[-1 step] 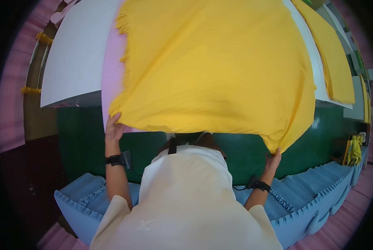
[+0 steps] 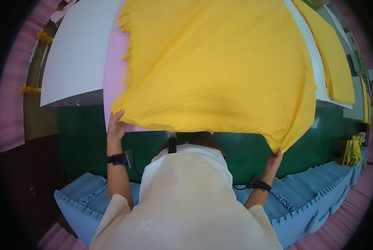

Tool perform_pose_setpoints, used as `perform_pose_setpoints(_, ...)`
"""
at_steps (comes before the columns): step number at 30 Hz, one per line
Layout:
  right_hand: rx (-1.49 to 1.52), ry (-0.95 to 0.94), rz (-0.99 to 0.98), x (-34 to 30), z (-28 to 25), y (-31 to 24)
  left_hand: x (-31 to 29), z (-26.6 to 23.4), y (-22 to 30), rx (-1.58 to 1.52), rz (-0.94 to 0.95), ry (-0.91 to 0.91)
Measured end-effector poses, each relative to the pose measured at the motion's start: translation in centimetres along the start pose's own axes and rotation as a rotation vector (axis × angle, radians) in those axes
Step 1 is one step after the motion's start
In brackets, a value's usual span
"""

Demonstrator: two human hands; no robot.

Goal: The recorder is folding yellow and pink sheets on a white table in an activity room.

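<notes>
A large yellow cloth (image 2: 220, 75) with a ruffled left edge is spread over a white table, and its near edge hangs toward me. My left hand (image 2: 116, 125) pinches its near left corner. At the near right corner my right hand (image 2: 274, 158) grips the gathered cloth, which is pulled to a point there. Under the yellow cloth a pink cloth (image 2: 114, 71) shows along the left side and below the near edge. Both hands are closed, with the fingertips partly hidden by fabric.
White tabletop (image 2: 76, 54) shows at the left. Folded yellow fabric (image 2: 330, 62) lies on the right side. Behind me stands a bench with a pale blue ruffled cover (image 2: 307, 187). The floor (image 2: 82, 141) is green. A bright yellow-green cloth (image 2: 354, 151) hangs at the far right.
My left hand has shifted slightly right and up with its corner of the yellow cloth. My right hand has barely moved and keeps its grip.
</notes>
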State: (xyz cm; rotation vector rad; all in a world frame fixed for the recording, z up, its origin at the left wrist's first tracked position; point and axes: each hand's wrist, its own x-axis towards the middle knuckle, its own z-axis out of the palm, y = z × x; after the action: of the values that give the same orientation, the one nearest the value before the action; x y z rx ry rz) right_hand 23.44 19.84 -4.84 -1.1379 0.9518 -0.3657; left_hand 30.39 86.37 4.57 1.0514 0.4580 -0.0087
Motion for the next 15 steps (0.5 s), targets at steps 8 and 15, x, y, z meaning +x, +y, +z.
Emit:
perform_pose_setpoints(8,0.265,-0.407,0.105,-6.2,4.4,1.4,0.7,-4.1,4.0,0.670,-0.633,-0.352)
perform_pose_setpoints(15,0.461,-0.331,0.181,-8.8,9.6,3.8,0.1,-7.0,2.8,0.289,-0.220,-0.311)
